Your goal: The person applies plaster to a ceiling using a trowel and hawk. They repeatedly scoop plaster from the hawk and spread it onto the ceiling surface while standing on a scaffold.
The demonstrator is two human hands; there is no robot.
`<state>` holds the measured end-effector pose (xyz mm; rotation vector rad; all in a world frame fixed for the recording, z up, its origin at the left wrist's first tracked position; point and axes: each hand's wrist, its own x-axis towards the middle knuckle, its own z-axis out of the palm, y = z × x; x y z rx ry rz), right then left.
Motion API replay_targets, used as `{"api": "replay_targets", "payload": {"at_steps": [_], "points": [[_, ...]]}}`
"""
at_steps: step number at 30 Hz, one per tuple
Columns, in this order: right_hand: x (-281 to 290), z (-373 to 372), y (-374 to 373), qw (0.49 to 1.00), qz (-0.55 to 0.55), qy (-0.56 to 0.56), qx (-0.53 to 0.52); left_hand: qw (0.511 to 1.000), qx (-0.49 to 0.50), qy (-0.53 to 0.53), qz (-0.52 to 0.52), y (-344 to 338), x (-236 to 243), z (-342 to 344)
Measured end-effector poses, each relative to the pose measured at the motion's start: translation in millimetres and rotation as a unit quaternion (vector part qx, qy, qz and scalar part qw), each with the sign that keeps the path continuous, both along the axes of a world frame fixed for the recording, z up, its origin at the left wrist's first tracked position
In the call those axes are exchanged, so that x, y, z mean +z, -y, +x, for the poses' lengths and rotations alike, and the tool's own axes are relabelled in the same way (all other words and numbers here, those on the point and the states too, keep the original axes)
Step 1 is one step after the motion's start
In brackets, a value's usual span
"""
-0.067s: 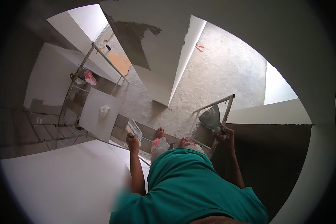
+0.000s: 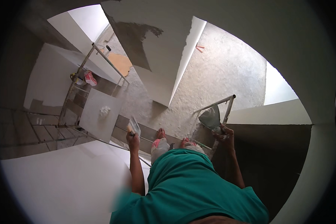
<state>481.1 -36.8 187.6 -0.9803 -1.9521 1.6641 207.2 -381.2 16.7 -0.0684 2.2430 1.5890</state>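
Observation:
My left hand (image 2: 133,141) is closed around the handle of a flat-bladed plastering trowel (image 2: 134,126), its pale blade pointing up and away from me. My right hand (image 2: 225,137) is closed on the narrow, white-smeared end of a grey-green fan-shaped thing (image 2: 210,117); its exact kind I cannot make out. That thing lies beside the metal scaffold rail (image 2: 228,108) in this view. To the left, a pale board (image 2: 96,123) rests on the scaffold with a lump of white plaster (image 2: 105,111) on it.
Planks (image 2: 143,138) run under my bare feet. Another scaffold frame (image 2: 70,89) stands at the left, near a red-and-white bag (image 2: 90,78). A partly coated wall (image 2: 153,71) juts in ahead, and a rough pale floor (image 2: 224,67) lies far below.
The trowel in my left hand has turned slightly, and its blade now shows narrower. My right hand and what it holds stay almost in place.

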Motion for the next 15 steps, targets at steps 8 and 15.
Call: {"api": "replay_targets", "payload": {"at_steps": [8,15], "points": [[3.8,-24.3,22.2,0.999,-0.023,-0.006,-0.036,0.748,-0.282,-0.596,-0.076,-153.4,195.1,-122.7],[1.0,-15.4,47.6,0.995,-0.019,0.026,-0.096,0.569,-0.231,-0.786,-0.073,-268.0,308.3,-201.9]]}}
